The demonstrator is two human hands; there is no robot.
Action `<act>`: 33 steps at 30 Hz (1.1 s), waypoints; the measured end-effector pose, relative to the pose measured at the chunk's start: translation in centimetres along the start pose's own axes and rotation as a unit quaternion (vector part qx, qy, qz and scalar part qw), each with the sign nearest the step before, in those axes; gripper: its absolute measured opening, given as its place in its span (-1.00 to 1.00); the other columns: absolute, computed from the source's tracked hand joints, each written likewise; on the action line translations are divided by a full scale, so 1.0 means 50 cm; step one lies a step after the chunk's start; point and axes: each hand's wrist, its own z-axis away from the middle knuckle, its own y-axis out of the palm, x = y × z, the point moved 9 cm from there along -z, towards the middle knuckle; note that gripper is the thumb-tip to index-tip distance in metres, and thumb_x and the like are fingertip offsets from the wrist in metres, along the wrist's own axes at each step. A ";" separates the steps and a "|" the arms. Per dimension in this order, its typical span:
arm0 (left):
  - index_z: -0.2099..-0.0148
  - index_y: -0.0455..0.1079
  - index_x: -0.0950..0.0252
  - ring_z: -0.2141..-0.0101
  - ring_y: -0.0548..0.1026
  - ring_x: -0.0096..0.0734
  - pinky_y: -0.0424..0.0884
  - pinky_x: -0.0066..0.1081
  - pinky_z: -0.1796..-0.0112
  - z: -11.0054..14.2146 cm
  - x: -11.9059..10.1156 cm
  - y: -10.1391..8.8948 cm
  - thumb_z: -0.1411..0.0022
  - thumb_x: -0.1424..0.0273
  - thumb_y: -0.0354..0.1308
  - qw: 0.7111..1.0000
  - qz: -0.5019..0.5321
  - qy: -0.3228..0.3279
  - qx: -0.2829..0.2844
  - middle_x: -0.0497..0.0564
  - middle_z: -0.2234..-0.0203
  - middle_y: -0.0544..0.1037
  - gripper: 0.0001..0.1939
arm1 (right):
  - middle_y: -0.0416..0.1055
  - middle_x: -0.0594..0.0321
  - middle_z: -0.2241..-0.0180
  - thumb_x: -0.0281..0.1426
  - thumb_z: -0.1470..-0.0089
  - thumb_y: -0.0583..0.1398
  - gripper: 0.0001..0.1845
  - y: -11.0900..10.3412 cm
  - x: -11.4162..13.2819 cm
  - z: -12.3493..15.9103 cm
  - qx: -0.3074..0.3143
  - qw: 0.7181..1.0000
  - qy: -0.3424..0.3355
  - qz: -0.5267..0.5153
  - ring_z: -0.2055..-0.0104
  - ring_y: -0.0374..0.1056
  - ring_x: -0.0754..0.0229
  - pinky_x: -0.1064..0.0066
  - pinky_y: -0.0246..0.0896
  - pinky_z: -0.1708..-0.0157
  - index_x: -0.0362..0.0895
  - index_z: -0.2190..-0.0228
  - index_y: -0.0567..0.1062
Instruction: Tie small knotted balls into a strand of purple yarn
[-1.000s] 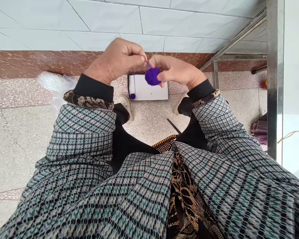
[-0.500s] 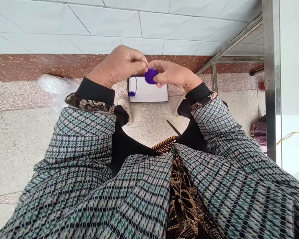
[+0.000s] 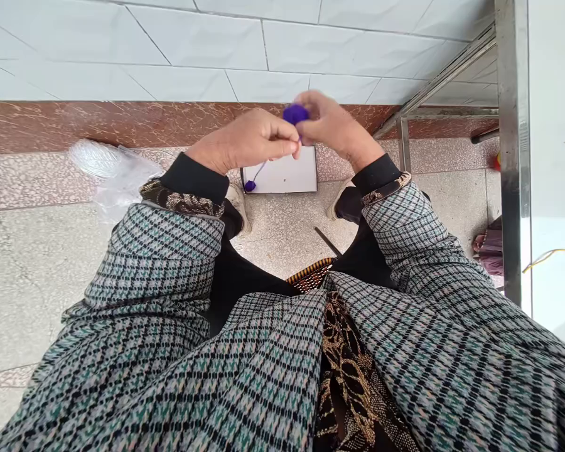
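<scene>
My right hand is closed around a small purple yarn ball, which shows above its fingers. My left hand is pinched shut on the purple yarn strand right beside it, fingertips touching the right hand. The strand hangs down to a smaller purple yarn ball lying at the left edge of a white box on the floor between my feet. Both hands are held in front of me above my knees.
A clear plastic bag lies on the floor at the left by the wall. A metal table frame stands at the right. A thin dark stick and a woven basket edge lie near my legs.
My right hand has lifted the purple ball up and turned it above the fingers. My left hand has shifted right and down, still pinching the strand.
</scene>
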 end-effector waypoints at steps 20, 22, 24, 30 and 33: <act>0.29 0.59 0.30 0.44 0.40 -0.44 0.33 -0.41 0.27 -0.011 -0.004 0.025 -0.29 0.33 0.12 0.998 -0.053 0.030 0.006 -0.08 0.53 0.46 -0.76 | 0.44 0.31 0.21 -0.52 -0.27 0.29 -0.69 -0.025 -0.016 -0.031 0.009 0.992 -0.125 -0.009 0.32 0.37 0.34 0.54 0.39 0.27 -0.12 0.00 0.37; 0.29 0.57 0.31 0.40 0.41 -0.42 0.34 -0.39 0.25 -0.001 -0.004 -0.015 -0.29 0.34 0.11 0.997 -0.043 0.027 -0.058 -0.05 0.49 0.49 -0.76 | 0.45 0.28 0.23 -0.51 -0.17 0.35 -0.67 -0.013 -0.029 -0.038 0.044 0.987 -0.141 0.065 0.27 0.38 0.29 0.53 0.40 0.27 -0.14 0.07 0.40; 0.31 0.52 0.33 0.38 0.39 -0.43 0.33 -0.39 0.24 0.008 0.005 -0.057 -0.31 0.36 0.10 0.992 -0.023 0.011 -0.122 -0.03 0.46 0.50 -0.78 | 0.46 0.26 0.21 -0.47 -0.13 0.39 -0.64 0.016 -0.035 -0.030 0.132 0.974 -0.156 0.095 0.24 0.39 0.27 0.51 0.43 0.25 -0.15 0.08 0.41; 0.32 0.48 0.31 0.45 0.30 -0.44 0.30 -0.36 0.28 0.006 0.039 -0.073 -0.35 0.42 0.09 0.987 0.001 -0.055 -0.153 -0.06 0.54 0.36 -0.81 | 0.40 0.28 0.06 -0.07 -0.17 0.42 -0.33 -0.011 0.046 -0.002 0.136 0.952 -0.238 -0.132 0.15 0.43 0.32 0.45 0.46 0.04 -0.05 -0.09 0.22; 0.31 0.53 0.30 0.44 0.36 -0.44 0.33 -0.38 0.26 -0.009 0.010 -0.009 -0.32 0.39 0.13 0.999 -0.016 -0.021 -0.036 -0.06 0.53 0.41 -0.81 | 0.40 0.34 0.16 -0.11 -0.19 0.39 -0.41 -0.051 0.042 -0.017 0.030 0.956 -0.211 -0.203 0.23 0.39 0.34 0.48 0.46 0.08 -0.04 -0.02 0.22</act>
